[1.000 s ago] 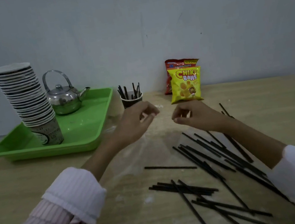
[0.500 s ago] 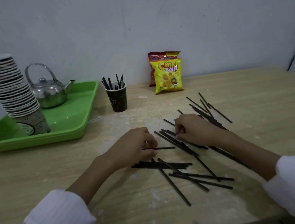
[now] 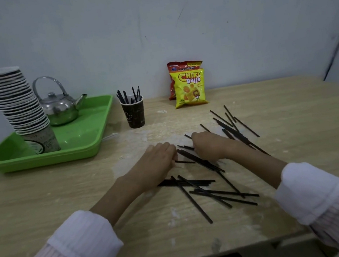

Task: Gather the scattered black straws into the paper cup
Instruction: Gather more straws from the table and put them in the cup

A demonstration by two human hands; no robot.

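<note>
Several black straws (image 3: 206,193) lie scattered and crossed on the wooden table (image 3: 43,200), with another loose group (image 3: 234,130) further right. A dark paper cup (image 3: 134,117) stands upright behind them, holding several straws. My left hand (image 3: 159,158) rests on the table left of the pile, its fingers curled down onto the end of a single straw (image 3: 187,162). My right hand (image 3: 208,144) is beside it, fingers curled onto straws in the middle of the pile. The fingertips of both hands are hidden.
A green tray (image 3: 83,138) at the left holds a tall stack of paper cups (image 3: 16,102) and a metal kettle (image 3: 59,110). A yellow snack bag (image 3: 189,88) and a red one (image 3: 183,65) lean on the wall. The table's front edge is near me.
A second ago both hands hovered in front of the cup. They have dropped onto the straw pile and have stayed there with curled fingers for the last half second.
</note>
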